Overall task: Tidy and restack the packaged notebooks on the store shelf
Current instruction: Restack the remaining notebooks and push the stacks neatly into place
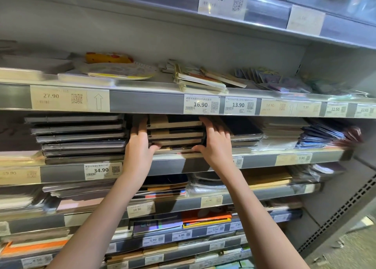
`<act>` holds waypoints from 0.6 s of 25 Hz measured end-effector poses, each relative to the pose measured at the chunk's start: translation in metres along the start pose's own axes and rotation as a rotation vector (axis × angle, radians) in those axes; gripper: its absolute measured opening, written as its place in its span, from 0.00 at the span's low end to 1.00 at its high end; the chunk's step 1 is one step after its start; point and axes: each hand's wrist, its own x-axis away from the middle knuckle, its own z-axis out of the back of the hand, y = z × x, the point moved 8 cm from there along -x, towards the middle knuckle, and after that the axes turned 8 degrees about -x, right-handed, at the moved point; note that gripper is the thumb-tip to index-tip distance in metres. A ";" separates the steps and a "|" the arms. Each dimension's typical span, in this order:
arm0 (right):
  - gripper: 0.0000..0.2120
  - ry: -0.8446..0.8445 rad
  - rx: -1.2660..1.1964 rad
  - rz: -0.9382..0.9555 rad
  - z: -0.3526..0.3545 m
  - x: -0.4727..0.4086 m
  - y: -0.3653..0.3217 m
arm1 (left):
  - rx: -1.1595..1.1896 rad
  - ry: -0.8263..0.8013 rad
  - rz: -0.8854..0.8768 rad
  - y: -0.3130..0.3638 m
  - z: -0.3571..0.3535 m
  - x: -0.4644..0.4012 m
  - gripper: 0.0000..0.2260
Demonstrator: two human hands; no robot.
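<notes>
A stack of packaged notebooks with tan and dark covers (175, 135) lies on the second shelf (168, 158), under the 16.90 price tag. My left hand (138, 144) presses flat against the stack's left side, thumb hooked under its lower front edge. My right hand (214, 141) clasps the right side, fingers reaching up to the top notebook and thumb at the bottom front. Both hands squeeze the stack between them. A taller pile of dark grey notebooks (81, 137) sits just left, and a dark navy pile (243, 134) just right.
The shelf above (142, 102) hangs low over the stack and carries small notebooks and round pads. Blue packaged items (319, 135) lie further right. Lower shelves hold more notebooks, with orange ones (205, 217) below. A grey perforated side panel (345, 214) closes the right end.
</notes>
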 end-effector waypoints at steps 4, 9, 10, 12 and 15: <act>0.40 0.012 -0.001 -0.001 -0.001 -0.001 0.002 | -0.027 -0.058 -0.039 0.001 0.001 -0.003 0.37; 0.39 0.037 -0.008 0.009 -0.001 -0.001 0.005 | -0.025 -0.030 -0.011 -0.001 0.001 -0.002 0.30; 0.39 0.039 -0.015 0.009 -0.002 -0.001 0.005 | -0.016 -0.026 -0.012 -0.001 0.000 -0.002 0.31; 0.39 0.042 -0.026 0.013 -0.002 -0.002 0.006 | 0.002 -0.013 -0.017 -0.003 0.000 -0.002 0.32; 0.39 0.042 -0.016 0.017 -0.002 0.000 0.006 | 0.008 0.007 -0.012 -0.004 -0.002 0.000 0.29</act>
